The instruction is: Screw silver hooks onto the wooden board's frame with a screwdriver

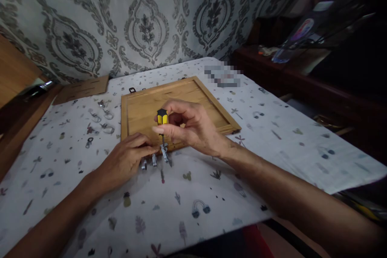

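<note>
A framed wooden board (178,92) lies on the table. From its near edge several metal hooks (165,154) stick out toward me. My right hand (190,125) grips a screwdriver with a yellow and black handle (162,117), held upright. The screwdriver's tip comes down at the base of the rightmost hook; the screw there is too small to make out. Curled over the board's near left part, my left hand (130,155) holds it, with fingertips close beside the hooks. The undersides of its fingers are hidden.
Several loose metal hooks (107,129) lie left of the board on the patterned tablecloth (181,197). Behind them is a cardboard piece (87,88). A small black hanger (132,90) sits at the board's far edge. A plastic bottle (298,34) stands beyond the table, right.
</note>
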### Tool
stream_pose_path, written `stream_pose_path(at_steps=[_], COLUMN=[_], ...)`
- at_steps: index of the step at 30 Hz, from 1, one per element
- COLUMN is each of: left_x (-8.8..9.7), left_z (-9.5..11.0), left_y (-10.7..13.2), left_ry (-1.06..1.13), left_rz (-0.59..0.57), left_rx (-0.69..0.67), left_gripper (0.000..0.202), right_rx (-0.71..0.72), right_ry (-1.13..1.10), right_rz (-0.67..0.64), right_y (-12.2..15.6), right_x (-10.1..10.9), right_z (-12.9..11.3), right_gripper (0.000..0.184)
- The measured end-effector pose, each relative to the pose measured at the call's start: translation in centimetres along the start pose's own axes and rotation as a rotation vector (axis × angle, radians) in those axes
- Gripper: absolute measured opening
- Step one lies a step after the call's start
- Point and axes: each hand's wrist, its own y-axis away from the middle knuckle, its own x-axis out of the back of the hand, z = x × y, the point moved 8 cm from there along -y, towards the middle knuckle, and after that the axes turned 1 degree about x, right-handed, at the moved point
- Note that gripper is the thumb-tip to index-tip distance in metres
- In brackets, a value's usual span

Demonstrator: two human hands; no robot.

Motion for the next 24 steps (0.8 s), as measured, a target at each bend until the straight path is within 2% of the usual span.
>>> stream_pose_path(at_steps=[5,11,15,18,21,24], left_x=[0.12,0.25,0.32,0.31,0.17,0.22], left_z=[-0.08,0.1,0.13,0.19,0.23,0.25], left_y=[-0.05,-0.19,-0.12,-0.11,-0.13,-0.12], left_ry=[0.026,0.04,0.028,0.02,0.017,0.016], left_rz=[-0.014,-0.052,-0.03,-0.014,-0.021,-0.004], left_rx=[0.016,0.02,0.016,0.012,0.007,-0.004], left_gripper=[0.043,0.047,0.045,0.046,0.047,0.047], right_rx=[-0.086,-0.045,-0.057,-0.083,-0.089,-0.058], right_ry=[-0.121,-0.187,-0.096,-0.115,-0.188,-0.229], right_rz=[0.017,-0.087,-0.017,0.019,-0.006,-0.059], right_y=[0.12,-0.03,0.0,0.05,0.02,0.0], right_x=[-0.14,-0.8,-0.21,-0.03,-0.3,-0.62], right_z=[0.59,-0.17,0.18,0.52,0.48,0.02], right_gripper=[0.048,0.037,0.041,0.045,0.045,0.037])
